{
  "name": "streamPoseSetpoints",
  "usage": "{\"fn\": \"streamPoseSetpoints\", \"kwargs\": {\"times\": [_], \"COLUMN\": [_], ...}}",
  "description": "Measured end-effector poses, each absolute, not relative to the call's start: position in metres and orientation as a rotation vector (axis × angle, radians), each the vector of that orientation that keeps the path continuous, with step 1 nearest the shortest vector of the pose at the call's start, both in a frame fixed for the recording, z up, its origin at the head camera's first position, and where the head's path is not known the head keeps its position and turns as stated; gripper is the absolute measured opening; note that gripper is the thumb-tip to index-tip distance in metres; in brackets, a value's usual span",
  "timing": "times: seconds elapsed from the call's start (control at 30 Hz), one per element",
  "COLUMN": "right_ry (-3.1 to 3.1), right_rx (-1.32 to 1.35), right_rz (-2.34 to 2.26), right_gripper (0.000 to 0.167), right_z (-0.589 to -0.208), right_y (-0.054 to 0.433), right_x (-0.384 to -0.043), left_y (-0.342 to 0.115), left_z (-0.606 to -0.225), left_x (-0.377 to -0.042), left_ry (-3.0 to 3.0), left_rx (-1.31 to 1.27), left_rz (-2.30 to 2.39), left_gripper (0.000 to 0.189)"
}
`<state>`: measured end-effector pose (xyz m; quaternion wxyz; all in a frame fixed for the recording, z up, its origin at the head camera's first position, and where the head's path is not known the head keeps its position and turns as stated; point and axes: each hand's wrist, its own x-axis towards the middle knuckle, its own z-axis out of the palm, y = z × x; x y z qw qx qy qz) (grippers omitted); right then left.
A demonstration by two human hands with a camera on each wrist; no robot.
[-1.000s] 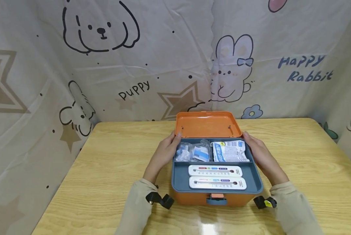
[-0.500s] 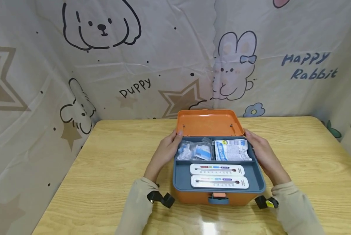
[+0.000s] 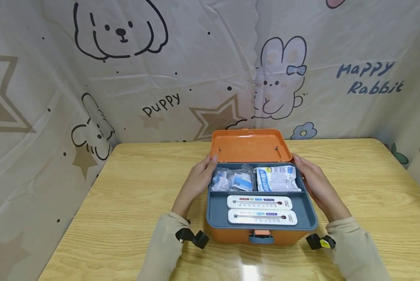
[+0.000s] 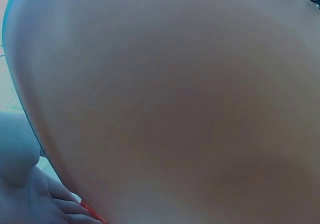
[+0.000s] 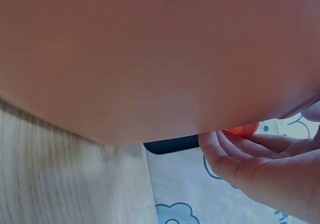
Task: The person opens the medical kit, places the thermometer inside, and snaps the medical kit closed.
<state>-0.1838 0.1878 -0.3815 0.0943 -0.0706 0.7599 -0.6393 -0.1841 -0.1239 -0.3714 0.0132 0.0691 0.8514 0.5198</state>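
An orange medicine box [image 3: 224, 235] stands on the table, its lid [image 3: 251, 146] raised at the back. My left hand [image 3: 196, 177] grips its left side near the hinge, thumb at the rim. Opposite, my right hand [image 3: 317, 185] holds the right side, fingers reaching toward the back corner. The blue-grey tray [image 3: 218, 212] bears two white thermometers [image 3: 262, 217], one above the other. Clear bags with small blue-and-white packs [image 3: 242, 182] fill the back left compartment; a white-and-blue packet [image 3: 279, 179] lies in the back right one. The box's wall [image 4: 160, 104] blocks most of the left wrist view.
The wooden table [image 3: 139, 187] extends to both sides of the box. A cloth curtain [image 3: 196, 50] with cartoon drawings hangs along its back edge and sides. A blue latch [image 3: 261, 239] sits on the box's front.
The box and hands appear slightly higher and further right in the head view than a second ago, but the background shifted as well. Both hands keep their places on the box.
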Motion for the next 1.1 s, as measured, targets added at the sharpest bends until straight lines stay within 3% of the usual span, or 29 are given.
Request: {"fn": "streamPoseSetpoints", "kwargs": {"times": [0.47,0.77,1.1], "right_ry": [2.204,2.156,2.179], "right_rx": [-0.352,-0.433,-0.485], "right_rz": [-1.935,-1.999,-2.013], "right_gripper": [0.068,0.065,0.061], "right_z": [-0.3849,-0.3864,-0.3878], "right_y": [0.1871,0.1852,0.1847], "right_x": [-0.1862,-0.1856,-0.1863], "left_y": [-0.1212,-0.1204,-0.123], "left_z": [-0.371,-0.37,-0.3682], "left_x": [-0.1829,-0.1845,-0.1858], "left_ry": [2.665,2.534,2.389], "left_rx": [0.244,0.215,0.337], "left_rz": [1.754,1.918,2.112], "left_gripper": [0.059,0.069,0.07]}}
